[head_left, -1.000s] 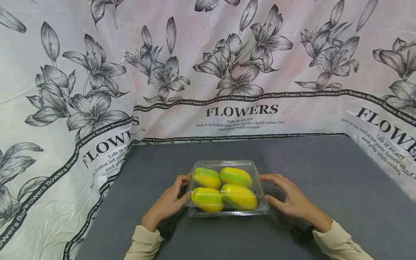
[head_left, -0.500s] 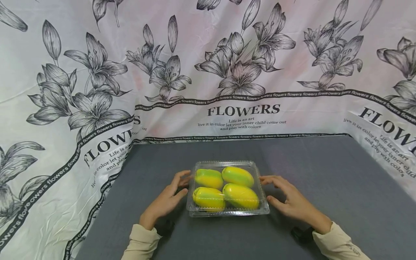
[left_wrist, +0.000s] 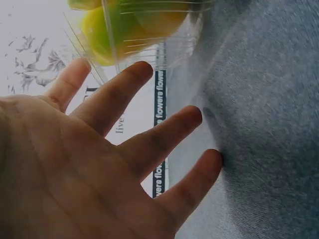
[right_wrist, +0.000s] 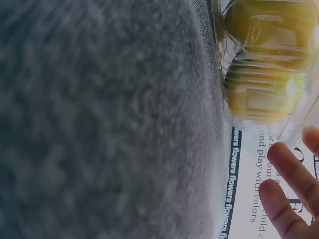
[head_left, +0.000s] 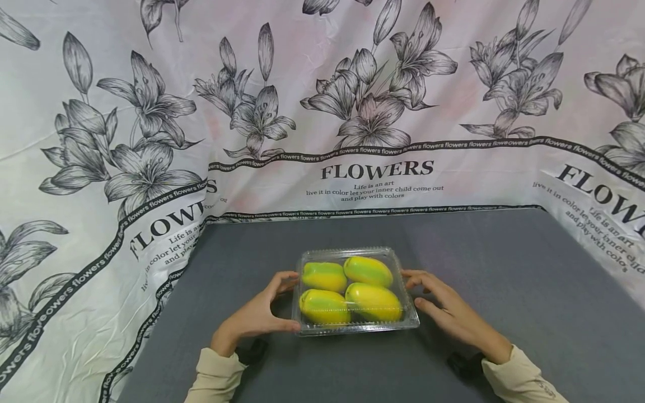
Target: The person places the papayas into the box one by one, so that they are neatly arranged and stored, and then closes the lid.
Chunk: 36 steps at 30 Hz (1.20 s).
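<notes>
A clear plastic clamshell box rests on the grey tabletop with its lid down. Several yellow-green, mango-like fruits lie inside it in two rows. My left hand is at the box's left side, thumb at the front corner and fingers farther back along the edge. In the left wrist view its fingers are spread and nearly straight beside the box wall. On the opposite side, my right hand has relaxed fingers at the box's right edge; the right wrist view shows fingertips close to the clear plastic.
The grey table extends around the box on all sides. White cloth printed with flowers and lettering hangs behind the table and along its left and right sides. A dark wrist device sits under the right wrist.
The box lid, slightly raised and offset at first, now sits level on the base. My left hand drew back a little, then returned with its thumb at the front left corner.
</notes>
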### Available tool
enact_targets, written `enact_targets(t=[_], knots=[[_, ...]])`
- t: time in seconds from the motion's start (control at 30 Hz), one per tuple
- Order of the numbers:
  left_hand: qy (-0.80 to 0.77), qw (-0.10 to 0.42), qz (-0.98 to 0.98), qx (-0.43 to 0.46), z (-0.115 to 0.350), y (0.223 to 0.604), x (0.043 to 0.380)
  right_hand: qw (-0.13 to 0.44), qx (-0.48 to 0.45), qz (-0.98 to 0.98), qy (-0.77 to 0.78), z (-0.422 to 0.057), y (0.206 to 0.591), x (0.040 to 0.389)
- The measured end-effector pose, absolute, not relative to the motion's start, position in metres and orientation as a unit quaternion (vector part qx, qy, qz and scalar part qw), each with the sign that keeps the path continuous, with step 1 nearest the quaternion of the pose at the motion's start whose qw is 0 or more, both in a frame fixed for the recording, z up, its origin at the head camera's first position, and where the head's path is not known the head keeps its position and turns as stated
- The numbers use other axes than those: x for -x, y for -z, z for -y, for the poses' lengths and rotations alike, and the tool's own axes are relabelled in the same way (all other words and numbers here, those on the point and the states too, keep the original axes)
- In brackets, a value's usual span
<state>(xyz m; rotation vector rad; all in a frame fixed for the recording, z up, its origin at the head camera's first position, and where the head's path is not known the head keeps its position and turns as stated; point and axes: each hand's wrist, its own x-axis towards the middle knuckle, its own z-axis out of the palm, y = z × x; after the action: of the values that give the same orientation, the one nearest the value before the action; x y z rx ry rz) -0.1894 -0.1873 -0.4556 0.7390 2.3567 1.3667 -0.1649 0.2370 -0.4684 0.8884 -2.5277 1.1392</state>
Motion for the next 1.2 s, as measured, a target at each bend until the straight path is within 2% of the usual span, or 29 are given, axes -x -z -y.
enact_targets(t=[0.2, 0.4, 0.6, 0.87, 1.03, 1.2], knots=[[-0.473, 0.172, -0.831, -0.239, 0.188, 0.458, 0.190, 0.095, -0.279, 0.867, -0.402, -0.235, 0.469, 0.163], [-0.465, 0.158, -0.838, -0.237, 0.188, 0.458, 0.191, 0.065, -0.267, 0.865, -0.421, -0.234, 0.471, 0.163], [-0.450, 0.145, -0.846, -0.248, 0.187, 0.458, 0.191, -0.018, -0.280, 0.830, -0.482, -0.233, 0.472, 0.163], [-0.494, 0.181, -0.800, -0.289, 0.182, 0.462, 0.189, -0.120, -0.279, 0.773, -0.557, -0.232, 0.472, 0.162], [-0.505, 0.194, -0.791, -0.284, 0.180, 0.465, 0.189, -0.134, -0.280, 0.744, -0.591, -0.229, 0.472, 0.162], [-0.523, 0.183, -0.785, -0.276, 0.173, 0.468, 0.189, -0.104, -0.291, 0.728, -0.612, -0.226, 0.475, 0.163]])
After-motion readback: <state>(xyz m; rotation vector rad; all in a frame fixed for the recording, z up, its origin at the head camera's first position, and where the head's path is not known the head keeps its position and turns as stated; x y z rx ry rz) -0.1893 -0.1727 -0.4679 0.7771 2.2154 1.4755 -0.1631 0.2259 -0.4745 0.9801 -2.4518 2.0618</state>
